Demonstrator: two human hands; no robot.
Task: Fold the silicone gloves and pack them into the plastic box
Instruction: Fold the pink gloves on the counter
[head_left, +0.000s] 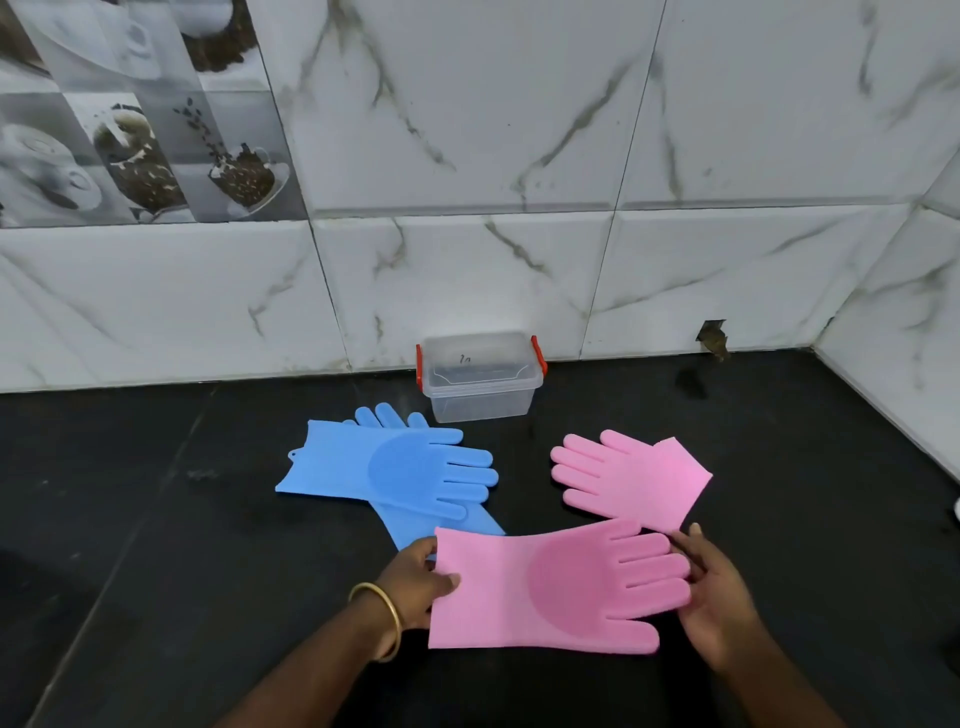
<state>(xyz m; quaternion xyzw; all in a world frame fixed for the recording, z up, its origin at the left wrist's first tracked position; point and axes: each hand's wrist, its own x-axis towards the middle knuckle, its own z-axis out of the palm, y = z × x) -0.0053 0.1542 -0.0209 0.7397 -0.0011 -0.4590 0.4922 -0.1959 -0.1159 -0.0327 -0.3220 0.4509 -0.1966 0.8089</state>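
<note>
Hands at near edge of black stone counter (156, 519), both on one pink silicone glove with a round bristle patch on its palm (561, 587). Left hand (415, 582) pinches the cuff end, thumb on top, fingers curled beneath. Right hand (717, 597) holds the fingertip end; its fingers lie partly behind the glove's tips, curled lightly round them. Glove is spread flat, unfolded, cuff to the left.

Landmark: clear plastic box with red side latches (480, 376), lid on, standing against the white marble-patterned wall tiles (519, 130). Held glove is well in front of the box. Second pink silicone glove (634, 478) lies flat in front and right of the box, fingers pointing left, its cuff edge touching or just overlapped by the held glove. Two blue silicone gloves (395, 467) lie crossed in front and left of the box, one atop the other, top one palm up. Gold bangle (379, 618) on left wrist. Dark hole in wall tiles (712, 338) right of the box.
</note>
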